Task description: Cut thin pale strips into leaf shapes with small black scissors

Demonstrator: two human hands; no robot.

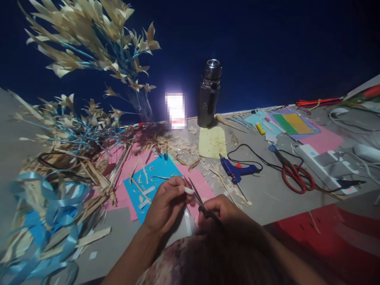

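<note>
Between the thumb and fingers of my left hand (168, 204) is a small pale strip (189, 190), its material hard to make out. My right hand (218, 211) grips a pair of dark scissors (202, 206), with the blades pointing up and left. The blades are parted close to the strip's right end; whether they touch it I cannot tell. Below both hands lie a blue sheet (163, 168) strewn with pale scraps and a pink sheet (200, 180).
A blue glue gun (237, 168) and red-handled scissors (292, 174) lie to the right, near a white power strip (320, 168). A dark flask (209, 95) stands behind a yellow sheet (212, 144). Dried-leaf flowers (118, 23) and blue ribbon (44, 233) fill the left side.
</note>
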